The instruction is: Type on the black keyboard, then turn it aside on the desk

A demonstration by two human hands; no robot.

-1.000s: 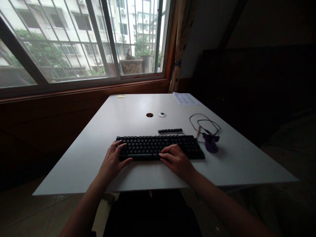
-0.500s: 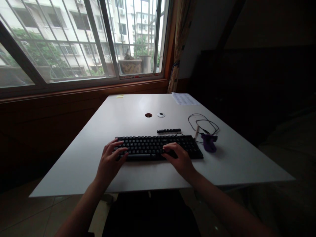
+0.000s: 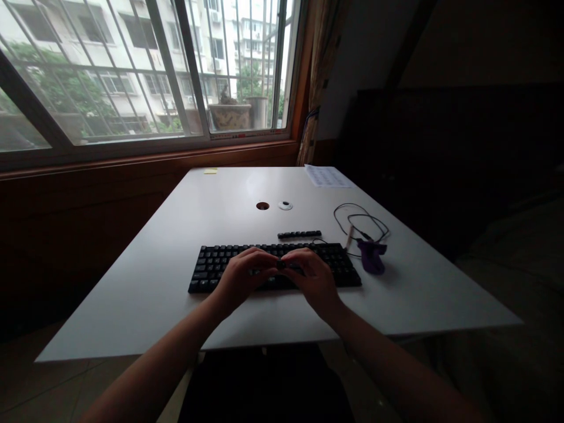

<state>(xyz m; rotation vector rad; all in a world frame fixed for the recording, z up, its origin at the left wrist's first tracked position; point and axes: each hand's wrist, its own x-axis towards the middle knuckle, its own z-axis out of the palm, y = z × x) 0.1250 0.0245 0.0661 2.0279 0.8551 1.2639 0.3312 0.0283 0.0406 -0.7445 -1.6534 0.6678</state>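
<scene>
A black keyboard [image 3: 211, 264] lies on the white desk. Above its middle, my left hand [image 3: 247, 271] and my right hand [image 3: 311, 273] meet at the fingertips. Pinched between them is a small black keycap [image 3: 281, 264], partly covered by the fingers. Both hands are closed on it, thumbs below and fingers above. Behind the keyboard sits a short row of black keycaps [image 3: 299, 234]. The hands hide the middle keys.
To the right of the keyboard are a purple object [image 3: 371, 257], a thin light stick [image 3: 349, 237] and a looped black cable [image 3: 363, 205]. Printed sheets [image 3: 328, 176] lie at the far right, a yellow note [image 3: 210, 171] at the far left. The desk has a round hole [image 3: 262, 206] beside a white cap [image 3: 285, 205].
My left hand has left the keyboard's left end and come right to meet my right hand, closing on the keycap. The view has shifted slightly.
</scene>
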